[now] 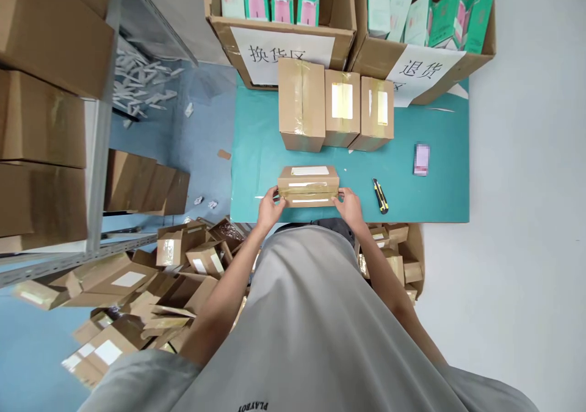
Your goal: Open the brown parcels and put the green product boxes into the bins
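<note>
A small taped cardboard parcel (308, 186) with white labels lies at the near edge of the teal table (256, 168). My left hand (269, 209) grips its left end and my right hand (348, 206) grips its right end. A black and yellow box cutter (379, 196) lies on the table just right of my right hand. Three taped parcels (336, 110) stand in a row farther back on the table.
Two large open cartons (293, 39) (412, 58) of green and pink product boxes stand at the back, each with a paper sign. A phone (421, 159) lies right. Opened cartons (151, 290) are heaped on the floor left; more (396, 250) sit right of me. Shelving with boxes (46, 94) stands at left.
</note>
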